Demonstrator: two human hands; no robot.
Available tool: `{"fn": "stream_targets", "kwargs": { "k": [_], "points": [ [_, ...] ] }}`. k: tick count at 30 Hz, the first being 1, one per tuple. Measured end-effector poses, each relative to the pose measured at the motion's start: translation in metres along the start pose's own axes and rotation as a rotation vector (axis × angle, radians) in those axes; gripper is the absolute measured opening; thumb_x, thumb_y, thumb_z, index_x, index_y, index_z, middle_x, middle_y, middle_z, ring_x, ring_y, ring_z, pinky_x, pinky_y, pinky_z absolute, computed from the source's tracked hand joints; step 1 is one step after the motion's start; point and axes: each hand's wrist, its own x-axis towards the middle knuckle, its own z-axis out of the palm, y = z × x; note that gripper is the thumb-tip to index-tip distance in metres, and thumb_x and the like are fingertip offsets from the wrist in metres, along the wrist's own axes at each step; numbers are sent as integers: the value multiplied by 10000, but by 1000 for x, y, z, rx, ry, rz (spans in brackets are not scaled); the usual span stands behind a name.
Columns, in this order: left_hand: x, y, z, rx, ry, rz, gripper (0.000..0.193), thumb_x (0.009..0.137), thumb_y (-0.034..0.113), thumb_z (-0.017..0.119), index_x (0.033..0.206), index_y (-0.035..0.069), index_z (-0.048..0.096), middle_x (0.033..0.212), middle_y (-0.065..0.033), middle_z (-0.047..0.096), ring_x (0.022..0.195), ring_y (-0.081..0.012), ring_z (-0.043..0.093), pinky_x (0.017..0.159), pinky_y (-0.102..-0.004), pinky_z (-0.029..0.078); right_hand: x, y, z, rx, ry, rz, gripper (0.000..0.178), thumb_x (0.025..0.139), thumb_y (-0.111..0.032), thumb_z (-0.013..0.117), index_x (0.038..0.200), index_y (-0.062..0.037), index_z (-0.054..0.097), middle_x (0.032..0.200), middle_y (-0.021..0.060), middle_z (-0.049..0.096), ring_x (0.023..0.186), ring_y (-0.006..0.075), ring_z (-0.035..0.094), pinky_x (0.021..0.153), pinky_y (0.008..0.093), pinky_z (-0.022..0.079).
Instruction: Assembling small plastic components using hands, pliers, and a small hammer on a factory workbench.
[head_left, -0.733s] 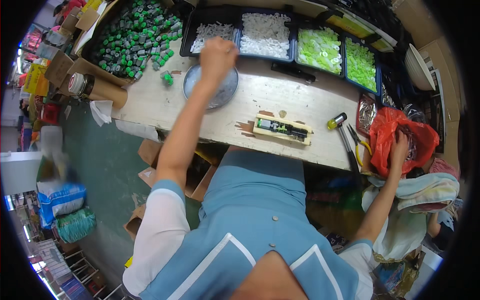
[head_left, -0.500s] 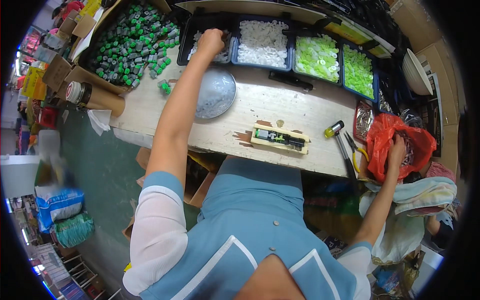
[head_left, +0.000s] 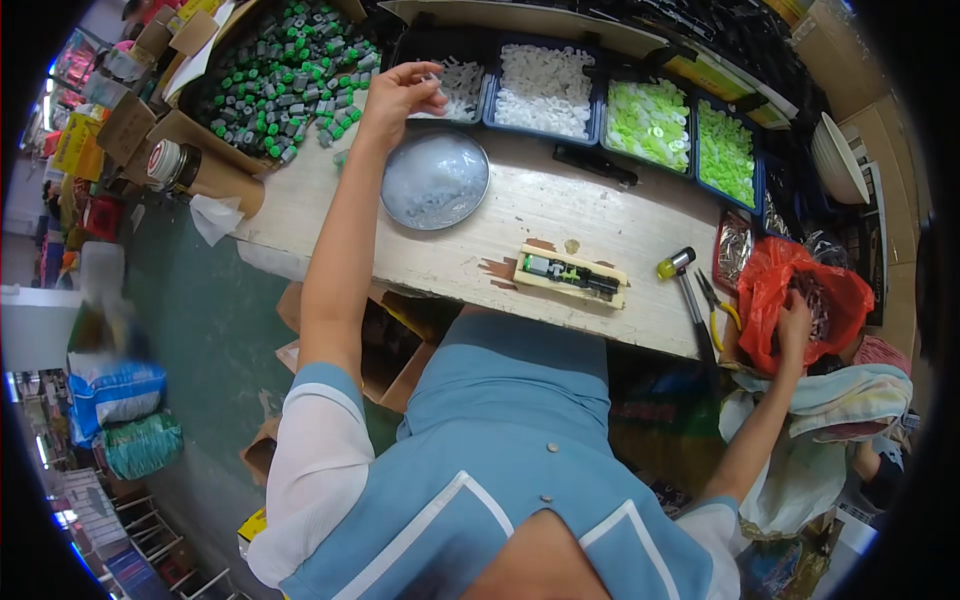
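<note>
My left hand (head_left: 398, 98) is raised over the near left corner of a black tray of small translucent white plastic parts (head_left: 460, 88). Its thumb and fingers are pinched together; a whitish speck shows at the tips, too small to name. Below it sits a round metal dish (head_left: 437, 180) with clear, milky contents. At the right, my right hand (head_left: 795, 325) reaches into a red plastic bag (head_left: 762, 300) of small pinkish metallic pieces, its fingertips hidden among them. Between the hands, a cream holder (head_left: 540, 282) on the bench carries a black and green mechanism (head_left: 572, 273).
Trays of white parts (head_left: 545, 90), pale green discs (head_left: 648, 122) and green pieces (head_left: 726, 152) line the back. Grey-green motors (head_left: 290, 80) fill a carton at left, near a jar (head_left: 172, 163). A hammer (head_left: 688, 290) and yellow-handled pliers (head_left: 715, 310) lie by the bag.
My left hand has lifted out of the black tray and come back toward the left, fingers pinched. My right hand stays in the red bag. The view has shifted slightly.
</note>
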Motion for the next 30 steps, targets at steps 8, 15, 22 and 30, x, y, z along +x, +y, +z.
{"fn": "stream_targets", "kwargs": {
  "k": [8, 15, 22, 30],
  "points": [
    [-113, -3, 12, 551, 48, 184, 138, 689, 16, 678, 823, 20, 648, 724, -50, 630, 637, -95, 579, 601, -219, 464, 13, -10, 15, -165, 11, 19, 306, 899, -129, 313, 1045, -10, 554, 1022, 239, 568, 965, 400, 544, 811, 427, 428],
    [-123, -33, 27, 918, 87, 514, 102, 677, 14, 646, 767, 34, 601, 725, -104, 583, 701, -277, 576, 624, -350, 463, 17, 28, 39, 119, 57, 51, 277, 897, -140, 367, 1038, 5, 555, 987, 219, 579, 950, 386, 552, 795, 419, 433],
    [-118, -40, 31, 1086, 69, 622, 90, 675, 14, 635, 749, 40, 592, 749, -106, 574, 720, -302, 554, 634, -370, 450, -16, 21, -2, 328, 281, 158, 279, 829, -164, 571, 1053, 2, 582, 1042, 178, 598, 952, 296, 577, 844, 324, 422],
    [-142, -7, 44, 166, 99, 66, 131, 798, 14, 615, 923, -13, 640, 729, -39, 594, 604, -92, 559, 490, -213, 437, -58, -161, -46, 1037, 161, -88, 243, 830, 7, 547, 1067, -35, 582, 1011, 46, 583, 931, 147, 550, 822, 267, 429]
  ]
}}
